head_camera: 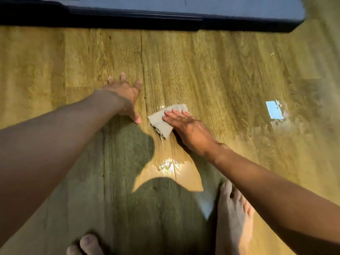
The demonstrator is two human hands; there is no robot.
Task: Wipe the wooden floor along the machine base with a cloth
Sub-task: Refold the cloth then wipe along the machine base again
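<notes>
A small beige cloth (163, 119) with frayed edges lies flat on the wooden floor (211, 70). My right hand (187, 128) presses down on the cloth's right part, fingers stretched flat over it. My left hand (127, 96) rests on the bare floor just left of the cloth, fingers spread, holding nothing. The dark machine base (147, 17) runs across the top of the view, well beyond both hands.
My bare feet stand on the floor at the bottom: the right foot (233, 218) below my right arm, toes of the left foot (86, 245) at the lower edge. Wet glossy patches (167, 165) shine near the cloth. A bright window reflection (275, 112) lies to the right.
</notes>
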